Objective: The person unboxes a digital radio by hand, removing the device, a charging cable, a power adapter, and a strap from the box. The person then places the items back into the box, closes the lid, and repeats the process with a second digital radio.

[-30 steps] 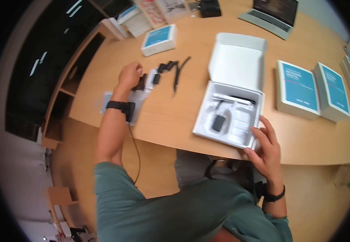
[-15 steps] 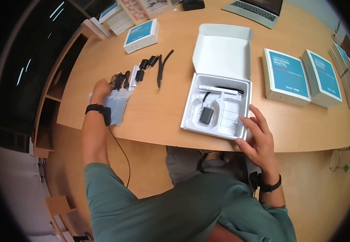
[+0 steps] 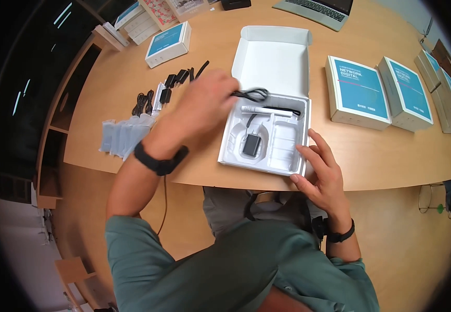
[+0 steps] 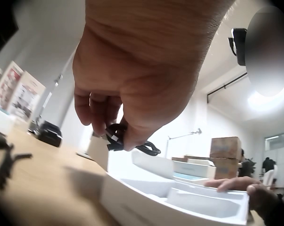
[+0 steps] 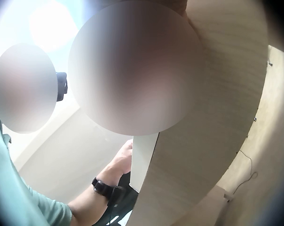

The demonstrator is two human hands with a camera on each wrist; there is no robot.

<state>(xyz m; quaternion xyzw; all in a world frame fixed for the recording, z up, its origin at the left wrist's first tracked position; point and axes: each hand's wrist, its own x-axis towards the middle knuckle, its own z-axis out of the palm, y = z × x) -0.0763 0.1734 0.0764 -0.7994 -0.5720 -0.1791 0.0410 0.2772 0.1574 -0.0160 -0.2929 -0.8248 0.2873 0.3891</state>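
Observation:
In the head view an open white box (image 3: 264, 165) holds a black power adapter (image 3: 251, 144) in its left hollow and a white tube-like item (image 3: 261, 111) with a black strap across the top. Above the box's left edge the left hand (image 3: 204, 106) pinches a coiled black cable (image 3: 254, 94); the left wrist view shows the cable (image 4: 149, 149) between thumb and fingers of that hand (image 4: 132, 80). The right hand (image 3: 324, 174) rests with loosely bent fingers on the box's right edge. A blurred patch covers much of the right wrist view.
Left on the table lie coiled cables (image 3: 142, 103), grey-white pouches (image 3: 124, 136), adapters (image 3: 166, 95) and a black strap (image 3: 202, 67). Blue-and-white boxes stand at the right (image 3: 358, 91) and upper left (image 3: 168, 44). A laptop (image 3: 314, 11) is at the back.
The left hand has moved from the cables and pouches at the left over to the open box, carrying a coiled black cable. The right hand has stayed at the box's right edge.

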